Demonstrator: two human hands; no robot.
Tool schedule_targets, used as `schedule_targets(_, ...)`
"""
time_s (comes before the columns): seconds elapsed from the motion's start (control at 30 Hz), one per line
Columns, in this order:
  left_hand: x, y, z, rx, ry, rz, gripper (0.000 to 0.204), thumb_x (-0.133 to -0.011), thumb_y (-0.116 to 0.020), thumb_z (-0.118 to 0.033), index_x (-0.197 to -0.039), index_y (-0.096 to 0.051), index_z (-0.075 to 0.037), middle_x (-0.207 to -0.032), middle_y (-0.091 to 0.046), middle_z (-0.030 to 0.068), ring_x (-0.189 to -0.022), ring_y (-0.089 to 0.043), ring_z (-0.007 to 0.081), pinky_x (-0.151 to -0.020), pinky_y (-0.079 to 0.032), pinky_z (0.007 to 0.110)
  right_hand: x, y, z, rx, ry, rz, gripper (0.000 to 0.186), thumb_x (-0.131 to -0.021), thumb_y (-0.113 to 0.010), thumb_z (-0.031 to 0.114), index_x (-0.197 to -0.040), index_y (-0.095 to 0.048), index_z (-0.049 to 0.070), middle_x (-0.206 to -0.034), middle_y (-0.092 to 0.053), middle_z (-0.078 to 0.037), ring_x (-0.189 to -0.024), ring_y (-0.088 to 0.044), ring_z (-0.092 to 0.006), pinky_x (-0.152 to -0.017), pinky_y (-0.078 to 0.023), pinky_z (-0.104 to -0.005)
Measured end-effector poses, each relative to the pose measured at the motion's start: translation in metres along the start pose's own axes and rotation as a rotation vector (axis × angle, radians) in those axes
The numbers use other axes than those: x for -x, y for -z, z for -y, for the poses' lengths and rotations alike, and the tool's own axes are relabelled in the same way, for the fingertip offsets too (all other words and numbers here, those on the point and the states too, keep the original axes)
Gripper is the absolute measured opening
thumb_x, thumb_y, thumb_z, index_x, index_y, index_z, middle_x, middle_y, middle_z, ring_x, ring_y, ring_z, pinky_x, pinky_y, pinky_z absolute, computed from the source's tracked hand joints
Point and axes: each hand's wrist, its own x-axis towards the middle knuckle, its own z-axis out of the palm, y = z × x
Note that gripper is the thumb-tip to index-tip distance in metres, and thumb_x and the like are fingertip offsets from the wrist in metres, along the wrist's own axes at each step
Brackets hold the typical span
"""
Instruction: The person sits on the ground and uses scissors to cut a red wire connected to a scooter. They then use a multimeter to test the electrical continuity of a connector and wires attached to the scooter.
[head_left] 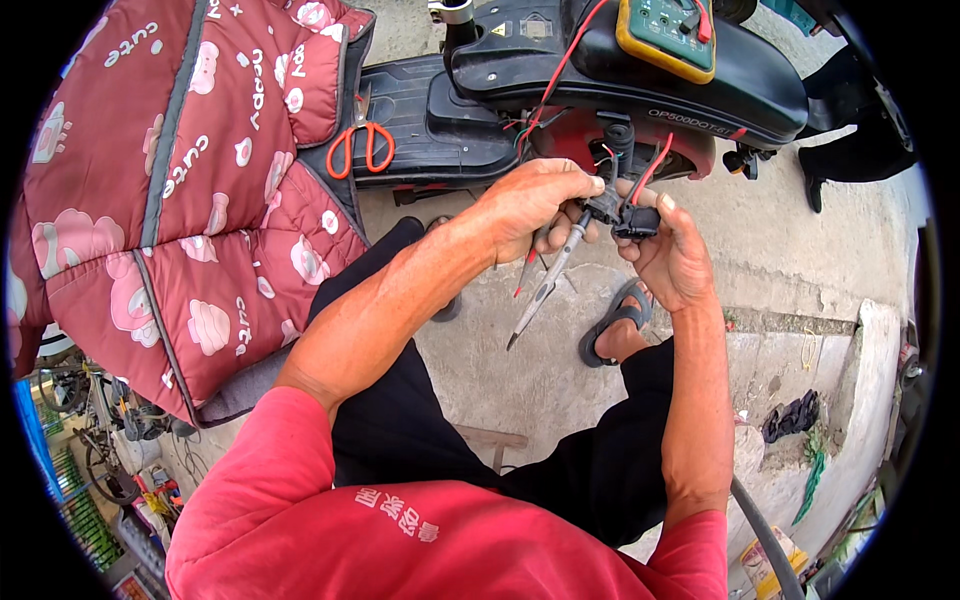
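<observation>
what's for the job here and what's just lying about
Seemingly for the job:
small black part, in right hand
pointed grey tool, at left hand
red wire
likely the meter and scissors

Seemingly just lying about:
quilted maroon cover
green cord
crumpled black item

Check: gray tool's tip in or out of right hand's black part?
Out: the gray tool points away from the black part, tip free.

Centre: left hand (530, 208) pinching dark grey part (603, 207), right hand (685, 258) holding black part (637, 224), pointed tool (550, 285) slanting below. Upper left: maroon quilt (195, 190), orange-handled scissors (361, 124). Upper right: meter (652, 32) on black scooter (480, 118).
</observation>
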Motion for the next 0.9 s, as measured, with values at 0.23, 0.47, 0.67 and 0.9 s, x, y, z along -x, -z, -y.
schedule_targets(0.23, 0.0002, 0.0005, -0.0007, 0.033, 0.002, 0.014, 0.024, -0.095, -0.059, -0.026, -0.094, -0.057, -0.003, -0.072, -0.064, 0.011, -0.04, -0.047, 0.0076, -0.035, -0.033, 0.022, -0.0004, -0.0008, 0.0001, -0.021, -0.018, -0.012, 0.058, -0.095, -0.054, 0.041, -0.128, -0.057, -0.007, -0.094, -0.063, -0.006, -0.076, -0.056, -0.0139, -0.063, -0.044, -0.0268)
schedule_targets(0.47, -0.0011, 0.0018, -0.0001, 0.013, 0.0, 0.011, 0.025, -0.094, -0.058, -0.027, -0.099, -0.06, -0.003, -0.075, -0.065, 0.0117, -0.04, -0.046, 0.0079, -0.037, -0.035, 0.022, -0.0019, -0.0002, 0.0001, -0.028, -0.017, 0.005, 0.059, -0.095, -0.054, 0.041, -0.129, -0.056, -0.007, -0.094, -0.063, -0.006, -0.076, -0.056, -0.014, -0.064, -0.043, -0.0267)
schedule_targets(0.67, -0.0005, 0.001, 0.0008, 0.013, 0.018, 0.001, 0.03, -0.094, -0.058, -0.028, -0.108, -0.063, -0.002, -0.075, -0.065, 0.0111, -0.04, -0.044, 0.0075, -0.037, -0.035, 0.022, -0.0017, -0.0006, 0.0002, -0.027, -0.017, 0.014, 0.059, -0.094, -0.055, 0.041, -0.129, -0.056, -0.007, -0.094, -0.063, -0.006, -0.077, -0.056, -0.0139, -0.064, -0.044, -0.0264)
schedule_targets(0.9, 0.002, -0.0006, -0.0015, 0.022, 0.027, 0.019, 0.028, -0.094, -0.058, -0.027, -0.107, -0.062, -0.002, -0.074, -0.065, 0.0116, -0.039, -0.045, 0.0073, -0.037, -0.036, 0.022, -0.0008, -0.0015, -0.0008, -0.017, -0.009, -0.008, 0.058, -0.094, -0.056, 0.04, -0.128, -0.056, -0.007, -0.091, -0.063, -0.005, -0.075, -0.057, -0.0138, -0.063, -0.045, -0.0266)
